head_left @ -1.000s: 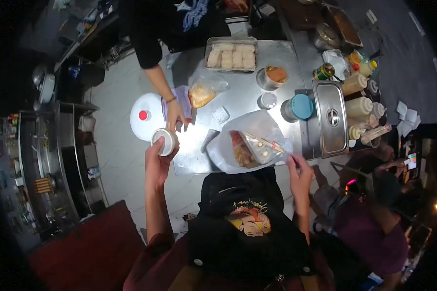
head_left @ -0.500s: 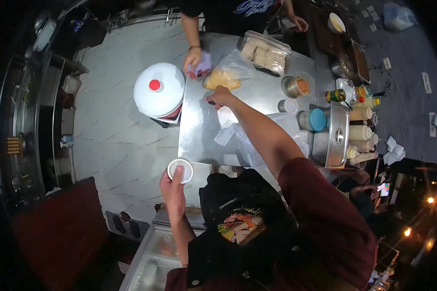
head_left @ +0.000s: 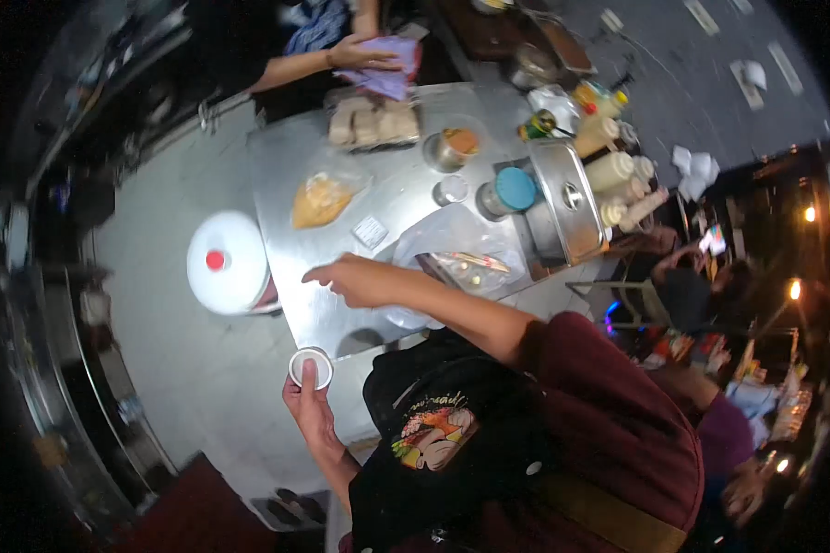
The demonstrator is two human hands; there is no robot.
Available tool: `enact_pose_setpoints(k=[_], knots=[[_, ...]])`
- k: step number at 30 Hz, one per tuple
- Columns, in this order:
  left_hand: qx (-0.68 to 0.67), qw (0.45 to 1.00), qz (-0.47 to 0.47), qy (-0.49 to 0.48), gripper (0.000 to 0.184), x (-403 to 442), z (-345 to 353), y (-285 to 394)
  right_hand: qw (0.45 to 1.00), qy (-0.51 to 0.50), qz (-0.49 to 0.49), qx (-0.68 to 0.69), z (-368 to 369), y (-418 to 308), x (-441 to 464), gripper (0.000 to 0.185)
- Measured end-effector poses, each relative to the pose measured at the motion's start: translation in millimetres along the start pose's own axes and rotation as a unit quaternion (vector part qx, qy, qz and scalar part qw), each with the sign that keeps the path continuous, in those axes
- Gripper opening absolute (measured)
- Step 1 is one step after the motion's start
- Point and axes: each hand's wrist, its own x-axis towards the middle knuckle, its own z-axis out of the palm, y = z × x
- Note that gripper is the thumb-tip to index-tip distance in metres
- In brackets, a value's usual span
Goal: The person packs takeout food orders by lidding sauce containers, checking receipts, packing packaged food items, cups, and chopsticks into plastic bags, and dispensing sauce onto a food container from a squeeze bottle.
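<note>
Across the steel desk, a packet is already lying inside the plastic bag, while your left hand is grasping a white cup outside it (your right hand's grip I cannot tell).

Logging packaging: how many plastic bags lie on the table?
2: one bag of yellow food towards the left; a larger whitish bag, partly behind the right forearm. More may be hidden.

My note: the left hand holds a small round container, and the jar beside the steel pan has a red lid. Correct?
Not the lid colour: the head view shows the jar beside the steel pan has a blue lid. The left hand does hold a small round container.
</note>
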Motion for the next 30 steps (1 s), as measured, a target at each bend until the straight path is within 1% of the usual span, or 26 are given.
enact_pose_setpoints(k=[1, 2, 4, 6, 8, 10, 13, 16, 17, 20, 23, 24, 26, 27, 28, 29, 30], knots=[[0.018, 1.0, 0.004, -0.025, 0.027, 9, 12, 9, 0.996, 0.082, -0.029, 0.036, -6, -2, -25, 0.051], [0.044, 0.998, 0.001, -0.049, 0.027, 20, 26, 19, 0.985, 0.156, -0.032, 0.065, -15, 0, -49, 0.049], [0.094, 0.991, -0.008, -0.098, 0.028, 38, 66, 33, 0.946, 0.3, -0.037, 0.116, -38, 14, -104, 0.044], [0.109, 0.982, -0.003, -0.155, 0.028, 49, 109, 46, 0.889, 0.45, 0.043, 0.074, -52, 41, -164, 0.032], [0.141, 0.968, 0.005, -0.209, 0.029, 66, 158, 50, 0.845, 0.514, 0.148, -0.013, -63, 71, -231, 0.027], [0.158, 0.955, 0.005, -0.249, 0.027, 63, 211, 53, 0.794, 0.565, 0.223, -0.004, -54, 98, -295, 0.024], [0.176, 0.93, 0.002, -0.324, 0.025, 56, 277, 40, 0.727, 0.619, 0.298, 0.018, -36, 118, -369, 0.022], [0.199, 0.914, -0.011, -0.353, 0.025, 37, 327, 9, 0.66, 0.661, 0.357, 0.013, -20, 165, -428, 0.02], [0.208, 0.909, -0.018, -0.361, 0.025, 28, 345, -1, 0.636, 0.673, 0.377, 0.013, -24, 177, -445, 0.019], [0.235, 0.896, -0.037, -0.376, 0.029, -14, 385, -46, 0.624, 0.675, 0.393, -0.026, -36, 219, -493, 0.019], [0.281, 0.872, -0.067, -0.394, 0.031, -50, 419, -106, 0.635, 0.683, 0.361, -0.003, -64, 259, -541, 0.021], [0.279, 0.874, -0.074, -0.39, 0.031, -58, 429, -133, 0.671, 0.632, 0.388, 0.005, -71, 271, -559, 0.024], [0.298, 0.877, -0.091, -0.365, 0.029, -101, 462, -180, 0.729, 0.527, 0.436, 0.017, -85, 301, -598, 0.029], [0.308, 0.865, -0.126, -0.377, 0.028, -113, 475, -207, 0.755, 0.472, 0.454, 0.041, -89, 312, -616, 0.032], [0.32, 0.849, -0.162, -0.388, 0.027, -129, 494, -231, 0.776, 0.416, 0.47, 0.068, -89, 323, -635, 0.034], [0.343, 0.834, -0.175, -0.394, 0.027, -150, 511, -255, 0.793, 0.358, 0.484, 0.095, -89, 332, -651, 0.037], [0.363, 0.819, -0.191, -0.401, 0.027, -173, 533, -275, 0.788, 0.364, 0.475, 0.143, -87, 342, -667, 0.037]])
